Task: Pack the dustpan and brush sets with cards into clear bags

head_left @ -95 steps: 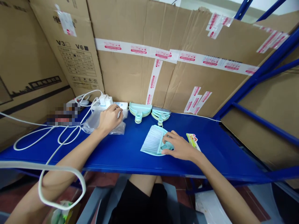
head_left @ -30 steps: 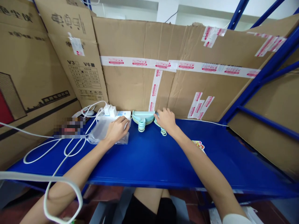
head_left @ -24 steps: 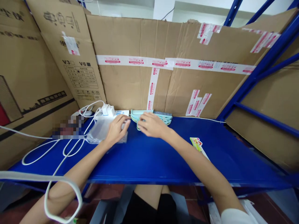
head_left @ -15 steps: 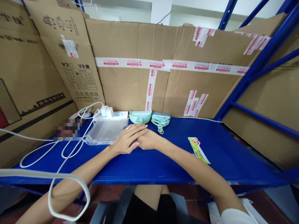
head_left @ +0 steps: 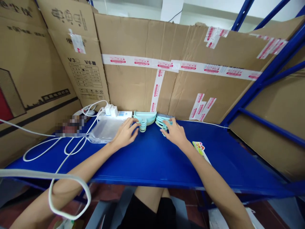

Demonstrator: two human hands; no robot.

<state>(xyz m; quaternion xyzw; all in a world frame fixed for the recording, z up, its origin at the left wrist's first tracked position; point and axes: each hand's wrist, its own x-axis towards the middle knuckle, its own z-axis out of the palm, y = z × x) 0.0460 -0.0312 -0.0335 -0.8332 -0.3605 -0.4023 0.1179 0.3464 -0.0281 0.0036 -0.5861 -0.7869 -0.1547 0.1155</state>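
A nested stack of small pale-blue dustpans (head_left: 148,118) sits at the back middle of the table, handles towards me. To its right lies a stack of small pale-blue hand brushes (head_left: 162,119) with grey bristles. My left hand (head_left: 125,132) is at the left side of the dustpans, its fingers apart and slightly curled near the handles. Over the brushes reaches my right hand (head_left: 176,132), fingers spread and partly covering them. Whether the fingertips touch either stack, I cannot tell.
Clear plastic bags (head_left: 102,129) lie left of my left hand, before a white power strip (head_left: 127,114) with plugs. A white cable (head_left: 69,171) loops across the left. A yellow-green card (head_left: 199,147) lies near my right forearm. Cardboard walls (head_left: 133,86) enclose the blue table (head_left: 154,165).
My hands were laid together in the middle; now they are apart, left at the dustpans and right over the brushes. The view has shifted slightly.
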